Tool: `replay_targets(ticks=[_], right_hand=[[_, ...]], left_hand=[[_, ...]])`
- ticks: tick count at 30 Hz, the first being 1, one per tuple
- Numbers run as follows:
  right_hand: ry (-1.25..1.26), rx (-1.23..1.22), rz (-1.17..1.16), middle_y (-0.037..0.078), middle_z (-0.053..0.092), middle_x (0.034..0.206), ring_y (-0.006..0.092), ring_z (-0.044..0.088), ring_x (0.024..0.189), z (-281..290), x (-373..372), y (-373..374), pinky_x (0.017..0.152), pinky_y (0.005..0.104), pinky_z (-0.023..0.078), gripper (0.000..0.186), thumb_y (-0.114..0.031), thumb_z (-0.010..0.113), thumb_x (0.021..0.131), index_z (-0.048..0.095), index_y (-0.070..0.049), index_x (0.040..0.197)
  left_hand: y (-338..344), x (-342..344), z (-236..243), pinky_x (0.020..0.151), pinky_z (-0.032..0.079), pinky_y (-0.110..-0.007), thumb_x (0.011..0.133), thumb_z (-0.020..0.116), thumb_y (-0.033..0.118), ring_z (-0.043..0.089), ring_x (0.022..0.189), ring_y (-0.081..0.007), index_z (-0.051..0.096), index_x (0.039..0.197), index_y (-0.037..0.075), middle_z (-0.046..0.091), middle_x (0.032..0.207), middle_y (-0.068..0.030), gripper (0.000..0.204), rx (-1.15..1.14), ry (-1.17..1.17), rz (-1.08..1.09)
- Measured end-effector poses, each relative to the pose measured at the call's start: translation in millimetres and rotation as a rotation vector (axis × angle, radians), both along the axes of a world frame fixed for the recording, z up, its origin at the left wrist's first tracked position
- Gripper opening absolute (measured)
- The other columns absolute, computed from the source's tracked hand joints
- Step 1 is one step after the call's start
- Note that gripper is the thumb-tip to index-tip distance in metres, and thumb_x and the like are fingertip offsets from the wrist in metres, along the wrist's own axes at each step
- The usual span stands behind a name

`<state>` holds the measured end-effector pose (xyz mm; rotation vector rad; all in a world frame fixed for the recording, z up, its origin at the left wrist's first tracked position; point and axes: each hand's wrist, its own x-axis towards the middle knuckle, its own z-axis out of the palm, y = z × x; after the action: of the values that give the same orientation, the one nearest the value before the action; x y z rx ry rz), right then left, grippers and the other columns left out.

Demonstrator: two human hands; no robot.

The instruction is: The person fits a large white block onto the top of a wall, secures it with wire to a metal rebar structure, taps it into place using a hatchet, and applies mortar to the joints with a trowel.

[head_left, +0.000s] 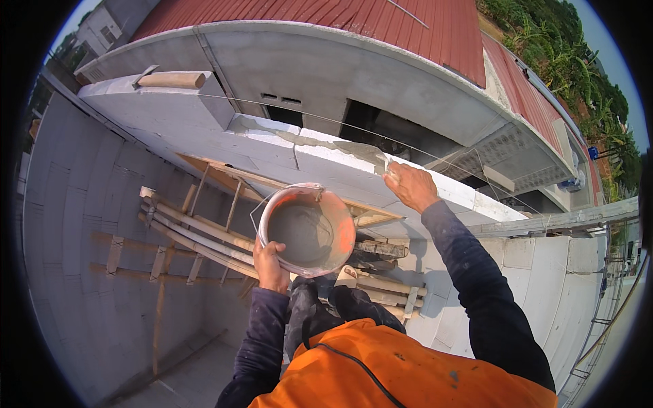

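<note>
My left hand [271,265] grips the rim of a round bucket [343,228], stained orange and white, with a wire handle and grey mortar [299,231] inside. My right hand [411,183] is closed at the top edge of the white block wall [326,156], on a small pale tool or object that it mostly hides. A strip of wet grey mortar [360,151] runs along the blocks, under a taut string line. A tool with a wooden handle [170,80] lies on the higher block at the left.
I stand on bamboo poles [197,231] high inside block walls [88,190], with a drop to the floor [183,364] at lower left. A timber frame [238,183] is below the wall top. Beyond it are a red-roofed building [306,17] and trees. A concrete beam [564,217] crosses at right.
</note>
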<state>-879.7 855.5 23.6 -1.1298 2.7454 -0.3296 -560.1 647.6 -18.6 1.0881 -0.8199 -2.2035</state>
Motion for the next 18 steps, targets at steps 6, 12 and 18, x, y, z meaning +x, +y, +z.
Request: replay_targets(ticks=[6,12,18], right_hand=[[-0.022,0.107,-0.04,0.02,0.077,0.098,0.0437,0.074,0.094,9.6,4.7,-28.0,0.084,0.0558,0.057,0.039,-0.044,0.057,0.103,0.07,-0.009,0.114],[-0.136,0.09,0.077,0.022,0.078,0.095,0.0442,0.074,0.09,62.7,61.7,-26.7,0.081,0.0552,0.057,0.038,-0.043,0.061,0.102,0.074,-0.008,0.112],[-0.228,0.318,0.164,0.025,0.079,0.099,0.0446,0.075,0.095,21.9,106.3,-24.5,0.087,0.0545,0.059,0.041,-0.039,0.063,0.102,0.078,-0.002,0.113]], left_hand=[[-24.2,16.2,-18.4,0.097,0.055,-0.035,0.075,0.048,-0.01,0.066,0.106,-0.0232,0.061,0.143,-0.001,0.067,0.121,-0.0096,0.07,-0.013,0.029,0.041],[-35.0,6.6,-12.5,0.094,0.055,-0.031,0.074,0.049,-0.011,0.065,0.106,-0.0196,0.062,0.147,0.002,0.069,0.121,-0.006,0.075,-0.047,0.015,-0.011],[-19.1,-24.3,-18.3,0.092,0.054,-0.027,0.074,0.05,-0.009,0.064,0.106,-0.0158,0.057,0.156,0.002,0.07,0.125,-0.0063,0.083,-0.119,0.016,-0.138]])
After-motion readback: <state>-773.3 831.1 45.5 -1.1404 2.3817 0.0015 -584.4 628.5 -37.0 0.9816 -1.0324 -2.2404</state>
